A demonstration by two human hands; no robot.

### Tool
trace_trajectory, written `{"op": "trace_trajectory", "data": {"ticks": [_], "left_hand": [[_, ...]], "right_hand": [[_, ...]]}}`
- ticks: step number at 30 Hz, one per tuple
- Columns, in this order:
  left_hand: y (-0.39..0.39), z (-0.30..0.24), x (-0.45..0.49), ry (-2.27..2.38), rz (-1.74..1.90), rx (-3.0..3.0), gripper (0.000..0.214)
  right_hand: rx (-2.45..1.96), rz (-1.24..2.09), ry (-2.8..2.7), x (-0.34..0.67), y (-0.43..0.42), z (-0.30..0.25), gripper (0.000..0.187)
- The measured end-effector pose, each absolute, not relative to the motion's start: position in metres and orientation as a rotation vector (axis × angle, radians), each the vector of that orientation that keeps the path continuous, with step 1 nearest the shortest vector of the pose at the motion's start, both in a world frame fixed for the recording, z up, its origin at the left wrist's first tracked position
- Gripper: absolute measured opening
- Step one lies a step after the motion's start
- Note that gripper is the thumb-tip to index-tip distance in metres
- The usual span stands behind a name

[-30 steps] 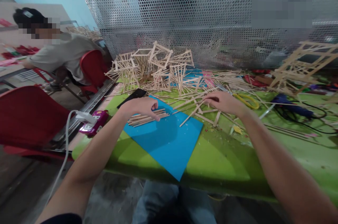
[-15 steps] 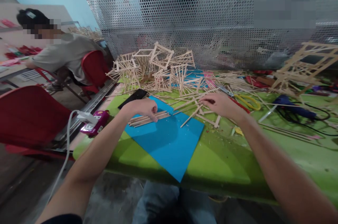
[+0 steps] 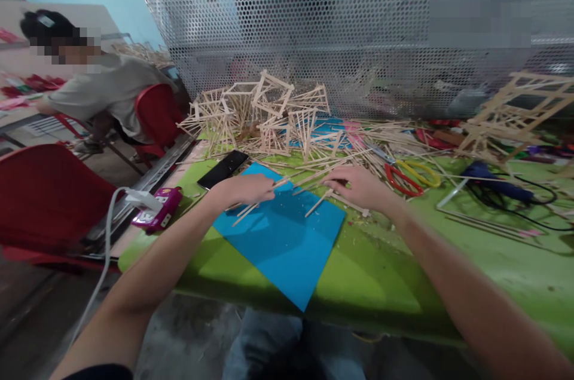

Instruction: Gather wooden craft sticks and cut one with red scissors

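- Wooden thin pale sticks [image 3: 246, 211] lie in a loose bundle on the far left corner of a blue rectangular sheet [image 3: 287, 242], partly under the left hand [image 3: 244, 189].
- Left hand is palm down on that bundle, fingers curled over the sticks and pressing them to the sheet; one stick pokes out past its fingertips toward the right hand.
- Right hand [image 3: 359, 186] rests palm down at the sheet's far right edge among loose scattered sticks [image 3: 320, 201]; whether its fingers pinch one cannot be told.
- Blue sheet lies askew on a green table top [image 3: 381, 272], one corner hanging over the near edge.
- Black flat phone [image 3: 223, 168] lies just beyond the left hand.
- Red-handled scissors [image 3: 400, 178] and a yellow looped handle [image 3: 421, 171] lie right of the right hand.
- Glued stick frames [image 3: 264, 114] are heaped at the back, against a perforated metal screen [image 3: 314, 21].
- Another person in a grey shirt [image 3: 101, 90] sits on a red chair [image 3: 156, 117], far left.
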State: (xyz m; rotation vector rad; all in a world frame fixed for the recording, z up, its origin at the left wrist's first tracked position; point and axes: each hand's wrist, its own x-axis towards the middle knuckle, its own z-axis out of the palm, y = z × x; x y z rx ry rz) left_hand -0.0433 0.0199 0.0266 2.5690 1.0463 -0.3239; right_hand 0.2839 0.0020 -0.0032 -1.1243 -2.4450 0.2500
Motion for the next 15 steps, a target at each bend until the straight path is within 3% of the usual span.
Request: {"op": "trace_trajectory", "data": {"ticks": [5, 10, 12, 15], "left_hand": [[0.006, 0.045, -0.025, 0.795, -0.028, 2.127, 0.051], [-0.007, 0.037, -0.008, 0.653, 0.068, 1.871, 0.048], [-0.008, 0.031, -0.003, 0.614, 0.045, 1.889, 0.048], [-0.008, 0.026, -0.001, 0.618, 0.041, 1.969, 0.048]], "right_hand": [[-1.142, 0.324, -2.204, 0.277, -0.009, 0.002, 0.031], [-0.905, 0.611, -2.022, 0.254, -0.031, 0.01, 0.058], [-0.893, 0.645, -1.986, 0.245, -0.037, 0.01, 0.051], [-0.955, 0.56, -1.992, 0.24, -0.04, 0.008, 0.025]]}}
